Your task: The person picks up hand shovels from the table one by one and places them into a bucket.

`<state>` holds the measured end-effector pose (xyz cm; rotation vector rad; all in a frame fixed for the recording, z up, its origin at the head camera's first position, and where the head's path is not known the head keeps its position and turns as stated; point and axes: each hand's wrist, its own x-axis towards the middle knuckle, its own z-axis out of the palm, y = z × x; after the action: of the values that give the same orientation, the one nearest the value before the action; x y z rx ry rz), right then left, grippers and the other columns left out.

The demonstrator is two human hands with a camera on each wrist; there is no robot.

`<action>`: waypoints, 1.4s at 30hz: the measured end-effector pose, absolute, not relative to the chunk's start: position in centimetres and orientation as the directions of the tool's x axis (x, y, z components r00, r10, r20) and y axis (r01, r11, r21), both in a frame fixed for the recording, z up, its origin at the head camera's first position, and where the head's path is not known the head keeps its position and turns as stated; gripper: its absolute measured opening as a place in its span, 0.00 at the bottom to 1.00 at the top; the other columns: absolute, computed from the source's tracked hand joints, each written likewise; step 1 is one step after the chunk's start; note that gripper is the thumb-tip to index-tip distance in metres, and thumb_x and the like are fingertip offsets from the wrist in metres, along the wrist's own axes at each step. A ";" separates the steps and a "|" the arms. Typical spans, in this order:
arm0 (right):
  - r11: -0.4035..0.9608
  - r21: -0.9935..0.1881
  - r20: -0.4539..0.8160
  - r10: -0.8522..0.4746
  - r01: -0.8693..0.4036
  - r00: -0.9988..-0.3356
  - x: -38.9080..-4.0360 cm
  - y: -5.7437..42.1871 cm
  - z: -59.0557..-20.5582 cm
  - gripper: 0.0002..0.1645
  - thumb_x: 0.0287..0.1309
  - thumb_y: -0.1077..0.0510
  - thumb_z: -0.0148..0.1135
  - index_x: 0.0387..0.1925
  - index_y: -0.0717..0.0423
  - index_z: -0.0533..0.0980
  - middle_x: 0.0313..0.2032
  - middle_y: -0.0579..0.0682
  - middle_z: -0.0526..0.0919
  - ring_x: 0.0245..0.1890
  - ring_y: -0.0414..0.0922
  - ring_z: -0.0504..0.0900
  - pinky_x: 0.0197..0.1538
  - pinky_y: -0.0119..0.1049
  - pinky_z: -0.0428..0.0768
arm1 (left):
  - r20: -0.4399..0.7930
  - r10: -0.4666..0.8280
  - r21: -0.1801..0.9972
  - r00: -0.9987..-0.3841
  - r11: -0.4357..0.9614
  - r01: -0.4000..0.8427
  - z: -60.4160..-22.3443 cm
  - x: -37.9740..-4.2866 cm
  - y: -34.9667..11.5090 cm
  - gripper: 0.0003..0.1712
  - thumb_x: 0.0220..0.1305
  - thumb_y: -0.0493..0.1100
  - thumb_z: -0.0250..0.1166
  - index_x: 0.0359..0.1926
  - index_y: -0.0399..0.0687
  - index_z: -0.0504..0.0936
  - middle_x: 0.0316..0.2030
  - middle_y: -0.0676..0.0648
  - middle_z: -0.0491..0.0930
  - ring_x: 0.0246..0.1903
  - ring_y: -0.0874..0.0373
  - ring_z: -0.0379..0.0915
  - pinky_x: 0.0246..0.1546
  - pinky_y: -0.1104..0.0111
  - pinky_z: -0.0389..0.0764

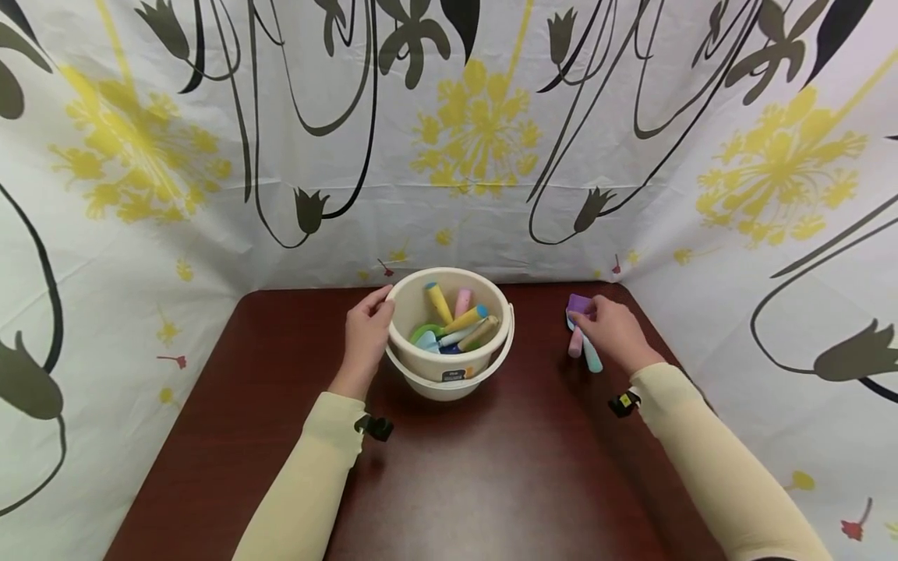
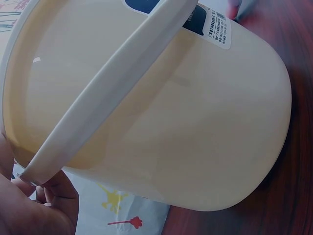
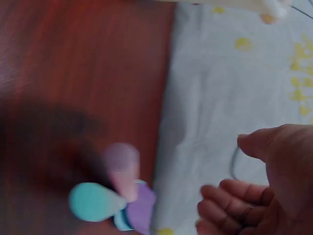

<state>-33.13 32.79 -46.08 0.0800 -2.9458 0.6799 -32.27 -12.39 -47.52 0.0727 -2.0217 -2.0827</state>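
Note:
A cream bucket (image 1: pixel 436 363) with a lowered carrying handle (image 2: pixel 105 93) stands near the table's far edge. My left hand (image 1: pixel 367 326) grips its rim at the left side, close to the handle's hinge. Inside lie several toy tools, among them a yellow handle (image 1: pixel 439 304) with a blue end and a pale blue scoop (image 1: pixel 427 340). My right hand (image 1: pixel 617 327) hovers by two toy tools on the table, a purple one (image 1: pixel 578 303) with a pink handle and a blue one with a teal handle (image 1: pixel 592 358). Its thumb and fingers stand apart, holding nothing, in the right wrist view.
The dark red wooden table (image 1: pixel 491 467) ends just behind the bucket and the loose tools. White patterned cloth (image 1: pixel 449 218) hangs along the back and both sides. A printed label (image 2: pixel 215 27) is stuck on the bucket's wall.

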 end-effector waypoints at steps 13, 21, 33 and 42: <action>0.937 -0.312 -0.043 0.150 0.156 -0.988 -35.0 33.0 -51.5 0.49 0.69 0.27 0.66 0.50 0.74 0.74 0.39 0.68 0.84 0.37 0.61 0.84 0.39 0.57 0.83 | 0.117 -0.190 0.992 -0.975 -0.024 0.124 -47.5 -32.3 -12.6 0.25 0.79 0.46 0.64 0.71 0.47 0.86 0.60 0.42 0.85 0.59 0.50 0.82 0.64 0.53 0.83; 0.934 -0.304 -0.104 0.164 0.188 -0.981 -35.7 33.0 -51.9 0.30 0.74 0.38 0.66 0.24 0.57 0.82 0.24 0.53 0.85 0.28 0.54 0.82 0.32 0.49 0.80 | 0.123 -0.199 0.991 -0.972 -0.024 0.131 -47.5 -32.4 -12.5 0.23 0.79 0.46 0.65 0.69 0.49 0.87 0.57 0.42 0.86 0.56 0.51 0.82 0.61 0.55 0.85; 0.944 -0.264 -0.085 0.184 0.200 -0.979 -36.4 33.7 -52.7 0.28 0.76 0.41 0.63 0.27 0.60 0.80 0.31 0.63 0.85 0.31 0.60 0.85 0.33 0.57 0.84 | 0.109 -0.185 0.993 -0.977 -0.030 0.116 -47.5 -32.4 -12.6 0.25 0.80 0.46 0.63 0.72 0.47 0.85 0.59 0.42 0.85 0.59 0.49 0.83 0.62 0.54 0.85; 0.928 -0.293 -0.032 0.233 0.232 -0.972 -36.1 34.2 -52.7 0.30 0.73 0.41 0.62 0.25 0.62 0.79 0.30 0.65 0.85 0.33 0.63 0.86 0.34 0.59 0.85 | 0.116 -0.190 0.992 -0.975 -0.031 0.124 -47.6 -32.3 -12.6 0.24 0.79 0.46 0.64 0.71 0.48 0.86 0.59 0.42 0.85 0.58 0.50 0.83 0.63 0.53 0.84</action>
<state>-36.07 34.17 -52.65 -0.3714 -3.0811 0.4675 -32.33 -12.55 -47.61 0.0699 -2.0214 -2.1097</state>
